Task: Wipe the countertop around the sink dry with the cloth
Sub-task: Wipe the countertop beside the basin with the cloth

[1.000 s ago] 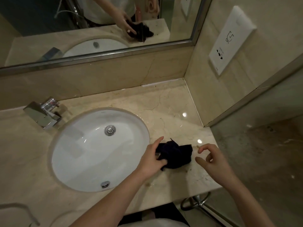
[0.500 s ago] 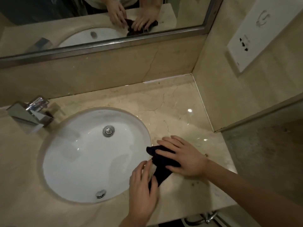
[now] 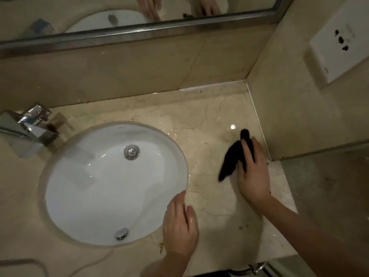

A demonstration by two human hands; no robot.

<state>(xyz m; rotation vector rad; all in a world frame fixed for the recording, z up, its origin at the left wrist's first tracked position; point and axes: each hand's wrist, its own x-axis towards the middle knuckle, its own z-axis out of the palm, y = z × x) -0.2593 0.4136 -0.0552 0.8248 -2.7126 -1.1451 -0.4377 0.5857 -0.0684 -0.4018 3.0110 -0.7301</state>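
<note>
GRIP: your right hand [image 3: 252, 172] is pinching the bunched dark cloth [image 3: 231, 158] at right of frame, left hand [image 3: 179, 224] lying spread | RISK: bunched cloth may be skipping wet beige marble countertop [image 3: 199, 120] patches.

1. A chrome faucet [image 3: 30, 130] stands far to the left of the fingers [image 3: 178, 200] of the left hand [image 3: 179, 228], and beyond them.
2. A metal-framed mirror [image 3: 79, 13] hangs on the wall well beyond both hands' fingertips.
3. A white socket plate [image 3: 339, 48] sits on the side wall, up and to the right of the fingers [image 3: 259, 150] of the right hand [image 3: 253, 176].
4. A white sealant strip [image 3: 211, 86] runs along the wall joint beyond those fingers.
</note>
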